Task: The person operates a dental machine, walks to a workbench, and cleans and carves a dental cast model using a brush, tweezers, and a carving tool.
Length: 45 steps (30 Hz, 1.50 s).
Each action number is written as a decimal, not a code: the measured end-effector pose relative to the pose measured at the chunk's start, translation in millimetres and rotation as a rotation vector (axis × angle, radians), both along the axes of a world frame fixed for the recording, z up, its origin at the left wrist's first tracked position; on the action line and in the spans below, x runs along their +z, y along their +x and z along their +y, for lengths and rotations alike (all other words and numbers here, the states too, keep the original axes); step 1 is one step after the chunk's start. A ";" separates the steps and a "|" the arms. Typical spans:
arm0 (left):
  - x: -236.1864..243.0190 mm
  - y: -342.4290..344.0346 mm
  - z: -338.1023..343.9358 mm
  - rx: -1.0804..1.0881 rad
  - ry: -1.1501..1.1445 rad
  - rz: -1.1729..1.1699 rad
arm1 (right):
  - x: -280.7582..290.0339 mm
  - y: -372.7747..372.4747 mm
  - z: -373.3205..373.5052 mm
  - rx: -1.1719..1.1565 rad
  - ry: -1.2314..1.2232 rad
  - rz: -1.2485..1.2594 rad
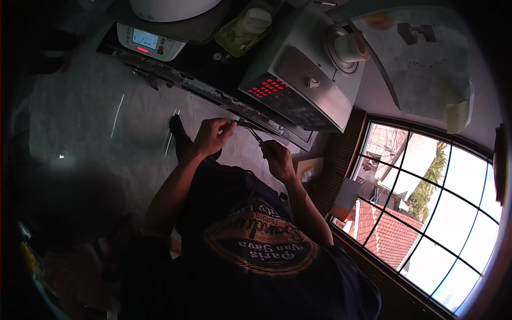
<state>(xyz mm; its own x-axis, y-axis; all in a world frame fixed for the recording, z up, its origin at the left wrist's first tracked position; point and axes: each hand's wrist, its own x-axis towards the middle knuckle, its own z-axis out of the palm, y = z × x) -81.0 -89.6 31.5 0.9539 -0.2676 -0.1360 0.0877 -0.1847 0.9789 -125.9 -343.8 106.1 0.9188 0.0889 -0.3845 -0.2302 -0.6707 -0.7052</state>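
Note:
Near the bench front, my left hand (212, 137) is closed in a pinch, with thumb and fingertips together. What it holds is too small and dark to make out. To its right, my right hand (277, 158) is closed on a slim dark tool (256, 136), which slants up and left toward the left fingertips. Its kind does not show clearly; it could be tweezers or a small pointed tool. A short dark strip (244, 124) lies between the hands, beside the bench edge, and I cannot tell whether either hand touches it.
On the bench (197, 80) stand a digital scale (150, 42) at left, a green tray (234, 40) holding pale containers, and a metal counting machine (306, 69) with red digits and a round cup (351, 48). A barred window (421, 213) is at right; an open box (309, 169) sits below the machine.

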 end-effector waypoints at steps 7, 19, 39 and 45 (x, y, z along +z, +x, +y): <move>20.6 -0.2 -36.6 0.197 -0.025 -0.390 | 7.4 -7.9 4.0 0.010 0.013 0.053; 16.6 7.2 -30.4 -0.121 -0.136 -0.099 | 17.5 -14.7 -3.1 -0.090 0.076 0.103; 6.9 4.1 -50.3 -0.138 -0.081 0.100 | 7.1 -43.8 -27.4 -0.076 -0.029 0.071; 23.1 -0.5 -59.4 -0.184 0.039 0.054 | -0.9 -54.3 -36.0 -0.004 -0.003 -0.070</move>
<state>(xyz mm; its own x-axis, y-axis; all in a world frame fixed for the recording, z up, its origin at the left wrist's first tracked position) -81.4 -149.0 54.6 0.8805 -0.4300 -0.1996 0.1014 -0.2405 0.9653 -180.2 -379.8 105.2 0.9439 0.0838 -0.3193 -0.1830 -0.6722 -0.7174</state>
